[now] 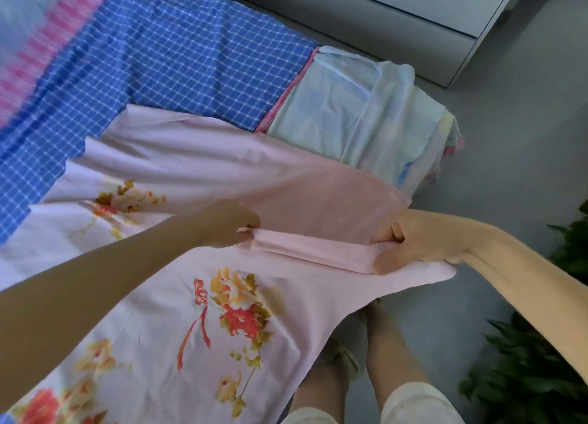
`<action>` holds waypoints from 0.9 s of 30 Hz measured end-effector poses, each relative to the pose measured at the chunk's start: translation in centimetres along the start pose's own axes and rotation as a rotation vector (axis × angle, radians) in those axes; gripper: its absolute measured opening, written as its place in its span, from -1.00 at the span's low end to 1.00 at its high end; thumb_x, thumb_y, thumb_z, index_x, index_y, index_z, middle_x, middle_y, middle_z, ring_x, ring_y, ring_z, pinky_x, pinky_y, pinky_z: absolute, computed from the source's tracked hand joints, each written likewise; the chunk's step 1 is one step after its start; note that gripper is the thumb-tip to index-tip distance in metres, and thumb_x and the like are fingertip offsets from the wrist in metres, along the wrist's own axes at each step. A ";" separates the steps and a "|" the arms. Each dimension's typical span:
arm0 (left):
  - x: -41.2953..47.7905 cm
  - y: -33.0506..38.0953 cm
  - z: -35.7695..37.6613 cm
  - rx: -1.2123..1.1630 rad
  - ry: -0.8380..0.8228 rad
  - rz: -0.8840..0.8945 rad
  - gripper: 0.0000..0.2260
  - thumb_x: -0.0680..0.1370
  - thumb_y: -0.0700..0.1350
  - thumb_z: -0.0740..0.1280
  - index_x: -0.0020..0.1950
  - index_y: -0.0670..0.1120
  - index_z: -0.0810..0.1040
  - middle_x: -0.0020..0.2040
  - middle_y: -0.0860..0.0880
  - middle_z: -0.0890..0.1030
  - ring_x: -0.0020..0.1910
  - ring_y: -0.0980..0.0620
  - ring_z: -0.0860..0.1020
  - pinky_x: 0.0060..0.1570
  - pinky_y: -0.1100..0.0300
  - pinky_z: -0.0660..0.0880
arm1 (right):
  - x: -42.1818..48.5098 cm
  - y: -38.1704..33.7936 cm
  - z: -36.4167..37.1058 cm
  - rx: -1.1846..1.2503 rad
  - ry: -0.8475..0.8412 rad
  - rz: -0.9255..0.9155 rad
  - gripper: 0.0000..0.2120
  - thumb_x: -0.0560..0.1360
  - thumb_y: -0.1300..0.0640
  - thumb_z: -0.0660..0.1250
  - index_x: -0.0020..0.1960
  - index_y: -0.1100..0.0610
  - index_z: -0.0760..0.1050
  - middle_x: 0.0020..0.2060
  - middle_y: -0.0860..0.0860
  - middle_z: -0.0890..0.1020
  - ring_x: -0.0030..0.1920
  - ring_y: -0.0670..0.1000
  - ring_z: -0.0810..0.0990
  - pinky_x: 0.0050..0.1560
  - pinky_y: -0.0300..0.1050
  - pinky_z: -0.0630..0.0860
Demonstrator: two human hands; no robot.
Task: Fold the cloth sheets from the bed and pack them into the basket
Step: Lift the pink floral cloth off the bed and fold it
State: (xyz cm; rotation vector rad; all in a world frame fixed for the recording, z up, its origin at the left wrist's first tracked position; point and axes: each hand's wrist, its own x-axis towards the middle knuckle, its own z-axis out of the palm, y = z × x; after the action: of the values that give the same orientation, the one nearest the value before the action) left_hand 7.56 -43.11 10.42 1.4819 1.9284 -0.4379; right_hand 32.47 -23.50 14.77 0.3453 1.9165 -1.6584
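Standing at the bottom edge, two bare legs [381, 353] show only from knee to ankle, and the feet are half lost under the hanging corner of the pink floral sheet [191, 312], so the footwear is hard to make out. Two forearms reach in, both cut off by the frame before the elbow. One pink floral sheet lies over the near side of the bed [152, 60], its lower left running out of view, its right corner drooping off the bed edge toward the grey floor [509, 169]. A folded band of the sheet is stretched between the two hands, its long axis running left to right and tilting slightly down toward the right. The left hand [229, 223] pinches the left end of that band, fingertips hidden behind the cloth. The right hand [410, 235] has its fingers curled round the right end, clenched on the gathered layers. Green plant leaves [541, 369] crowd the right edge, only partly in frame. Beyond the pink sheet, one blue checked cover [178, 51] spreads across the bed, blurred at the upper left where a pink striped border [41, 41] crosses it. To the right sits one pale blue cloth pile [366, 111] at the bed's end; how many pieces it holds cannot be told. Farthest off, a white cabinet [413, 13] stands cut off by the top edge. No basket can be made out.
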 end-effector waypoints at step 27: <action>-15.9 -18.1 -9.1 0.006 0.963 -0.783 -0.82 0.51 -0.27 0.20 0.01 -0.24 0.57 -0.09 -0.35 0.59 -0.10 -0.35 0.55 -0.08 -0.11 0.50 | -4.7 1.1 -2.8 -0.023 0.142 0.299 -0.40 0.22 -0.15 0.57 -0.08 0.37 0.59 -0.23 0.08 0.64 -0.22 -0.01 0.57 -0.16 -0.18 0.47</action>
State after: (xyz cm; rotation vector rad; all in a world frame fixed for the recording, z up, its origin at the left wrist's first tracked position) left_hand -9.93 -54.50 25.47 0.9140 3.2723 -0.0113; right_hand 36.13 -19.74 16.80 0.7198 1.8753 -1.4458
